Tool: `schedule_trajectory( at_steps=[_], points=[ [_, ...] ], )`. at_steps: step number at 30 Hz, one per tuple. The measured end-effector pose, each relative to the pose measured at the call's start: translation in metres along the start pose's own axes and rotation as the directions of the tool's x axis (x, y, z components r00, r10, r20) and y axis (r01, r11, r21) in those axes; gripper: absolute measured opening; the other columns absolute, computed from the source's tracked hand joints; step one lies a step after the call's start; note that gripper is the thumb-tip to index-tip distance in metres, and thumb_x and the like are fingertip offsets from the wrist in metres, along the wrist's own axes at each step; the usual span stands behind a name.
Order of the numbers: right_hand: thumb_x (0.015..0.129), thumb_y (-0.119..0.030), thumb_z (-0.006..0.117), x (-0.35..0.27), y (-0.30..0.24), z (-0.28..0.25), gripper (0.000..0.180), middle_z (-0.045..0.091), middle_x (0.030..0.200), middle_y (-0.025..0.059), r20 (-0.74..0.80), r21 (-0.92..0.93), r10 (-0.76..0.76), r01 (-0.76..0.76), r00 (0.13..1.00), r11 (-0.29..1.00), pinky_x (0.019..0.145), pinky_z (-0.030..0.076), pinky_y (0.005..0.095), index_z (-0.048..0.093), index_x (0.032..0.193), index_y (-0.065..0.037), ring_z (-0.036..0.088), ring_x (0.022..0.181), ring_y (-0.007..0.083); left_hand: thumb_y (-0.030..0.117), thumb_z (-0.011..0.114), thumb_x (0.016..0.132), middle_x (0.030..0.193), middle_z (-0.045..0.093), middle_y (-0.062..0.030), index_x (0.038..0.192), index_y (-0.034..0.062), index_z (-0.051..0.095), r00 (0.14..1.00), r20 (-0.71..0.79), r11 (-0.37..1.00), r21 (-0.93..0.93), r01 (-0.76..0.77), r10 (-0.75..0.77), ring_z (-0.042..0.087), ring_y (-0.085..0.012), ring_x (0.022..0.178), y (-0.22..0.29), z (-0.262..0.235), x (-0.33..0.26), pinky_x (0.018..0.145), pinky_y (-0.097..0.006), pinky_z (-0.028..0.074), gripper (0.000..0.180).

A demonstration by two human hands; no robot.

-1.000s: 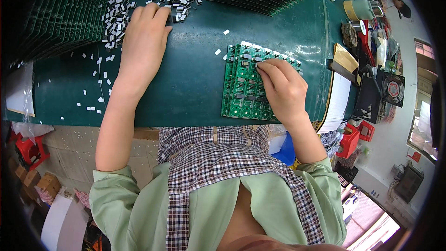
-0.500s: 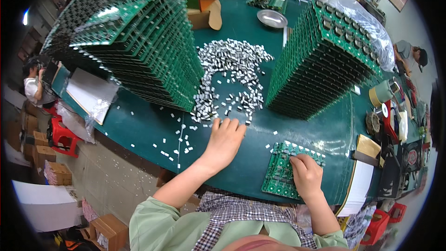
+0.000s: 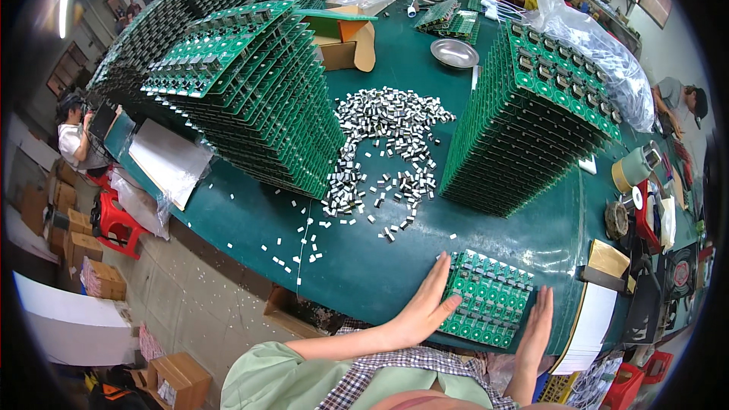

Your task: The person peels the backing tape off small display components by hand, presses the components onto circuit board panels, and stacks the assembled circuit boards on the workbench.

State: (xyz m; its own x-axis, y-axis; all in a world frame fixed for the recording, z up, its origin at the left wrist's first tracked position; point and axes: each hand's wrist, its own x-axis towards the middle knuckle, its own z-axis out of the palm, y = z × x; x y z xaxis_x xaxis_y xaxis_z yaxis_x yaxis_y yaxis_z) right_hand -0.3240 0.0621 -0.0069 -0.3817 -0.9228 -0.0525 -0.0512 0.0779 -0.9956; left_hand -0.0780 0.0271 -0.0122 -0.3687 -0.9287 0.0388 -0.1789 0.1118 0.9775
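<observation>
2 hands (image 3: pixel 478 315) flanking 1 circuit board (image 3: pixel 486 300)

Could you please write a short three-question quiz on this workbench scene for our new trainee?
1. True or false: the left hand and the right hand lie flat against opposite sides of the green circuit board panel.
2. What lies between the two tall stacks of green boards?
A. a heap of small silvery parts
B. a roll of tape
C. a red stool
3. Fill in: the round metal dish sits on the ___ table.

Key
1. True; both hands are open, with the fingers straight.
2. A
3. green
</observation>
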Motion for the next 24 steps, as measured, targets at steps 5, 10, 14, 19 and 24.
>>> schedule_trajectory(
  at_steps=[5,10,14,19,24],
  points=[
    [0.099,-0.037,0.030,-0.013,0.003,0.017,0.063,0.016,0.150,0.0192,0.248,-0.102,-0.050,0.077,0.968,0.992,0.113,0.010,0.0373,0.014,0.143,0.005,0.014,0.139,0.0285,0.037,0.037,0.098,0.149,0.001,-0.0269,0.142,-0.0072,0.000,0.996,0.082,0.999,-0.047,0.023,-0.019,0.002,-0.0349,0.140,0.009,0.008,-0.009,0.113,-0.038,0.007,0.073],
    [0.098,-0.038,0.033,-0.016,0.001,0.017,0.065,0.017,0.149,0.0196,0.278,-0.128,-0.090,0.129,0.956,0.983,0.112,0.012,0.0369,0.016,0.142,0.006,0.016,0.139,0.0280,0.036,0.038,0.098,0.150,-0.001,-0.0252,0.143,-0.0060,0.001,1.000,0.021,0.994,-0.107,0.019,-0.017,0.000,-0.0334,0.140,0.009,0.019,-0.016,0.113,-0.038,0.006,0.072],
    [0.096,-0.035,0.038,-0.016,0.002,0.021,0.065,0.019,0.149,0.0193,0.232,-0.080,-0.129,0.151,0.964,0.985,0.112,0.011,0.0373,0.017,0.142,0.006,0.016,0.139,0.0283,0.032,0.043,0.096,0.150,-0.001,-0.0245,0.143,-0.0051,0.002,1.000,0.026,0.993,-0.121,0.009,-0.006,0.000,-0.0339,0.140,-0.001,0.022,-0.012,0.113,-0.037,0.005,0.073],
    [0.096,-0.039,0.036,-0.005,-0.001,0.031,0.067,0.018,0.149,0.0187,0.115,-0.225,0.119,-0.091,0.986,0.970,0.112,0.011,0.0374,0.017,0.142,0.006,0.016,0.139,0.0281,0.025,0.049,0.094,0.150,0.000,-0.0256,0.143,-0.0055,0.003,1.000,-0.021,0.999,-0.052,-0.007,0.006,0.003,-0.0349,0.140,0.012,0.014,-0.012,0.113,-0.038,0.006,0.075],
    [0.096,-0.043,0.034,0.001,0.005,0.034,0.069,0.018,0.150,0.0181,0.060,-0.249,0.145,-0.126,0.988,0.960,0.112,0.011,0.0375,0.017,0.142,0.005,0.015,0.139,0.0278,0.026,0.048,0.094,0.149,-0.001,-0.0265,0.143,-0.0054,0.000,1.000,0.002,0.995,-0.093,0.021,-0.021,0.003,-0.0347,0.140,0.014,0.009,-0.006,0.112,-0.039,0.008,0.076]
  ],
)
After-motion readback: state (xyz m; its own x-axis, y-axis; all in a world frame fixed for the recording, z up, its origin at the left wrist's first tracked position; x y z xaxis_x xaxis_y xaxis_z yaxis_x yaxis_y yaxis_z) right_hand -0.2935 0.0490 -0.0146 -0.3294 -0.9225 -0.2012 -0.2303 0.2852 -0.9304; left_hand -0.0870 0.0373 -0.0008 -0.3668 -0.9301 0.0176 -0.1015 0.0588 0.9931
